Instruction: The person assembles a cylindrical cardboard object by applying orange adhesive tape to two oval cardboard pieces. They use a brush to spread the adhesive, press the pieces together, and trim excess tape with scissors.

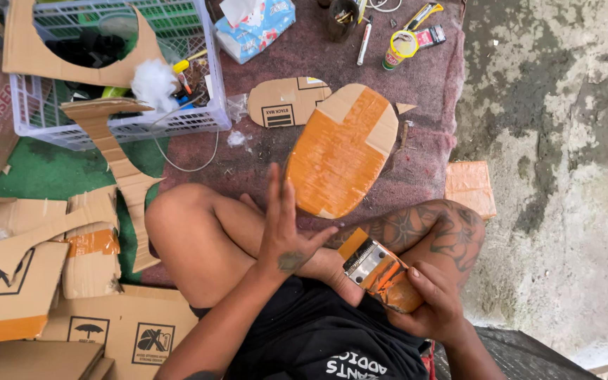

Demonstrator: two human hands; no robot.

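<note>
My left hand (284, 225) holds the lower edge of an oval cardboard piece (341, 149) covered in orange-brown tape, fingers flat against its left rim, tilted above my crossed legs. My right hand (427, 302) grips an orange tape dispenser (378, 271) with a metal cutter, resting over my right thigh just below the oval piece. A second, smaller cardboard cut-out (286, 102) lies flat on the reddish mat (416, 77) behind the oval.
A white plastic basket (114, 123) with cardboard scraps and stuffing stands at upper left. Flattened cardboard boxes (72, 317) pile at lower left. A tissue pack (255, 28), pen, glue tube and tape roll (402, 46) lie on the mat. Bare concrete (564, 176) lies right.
</note>
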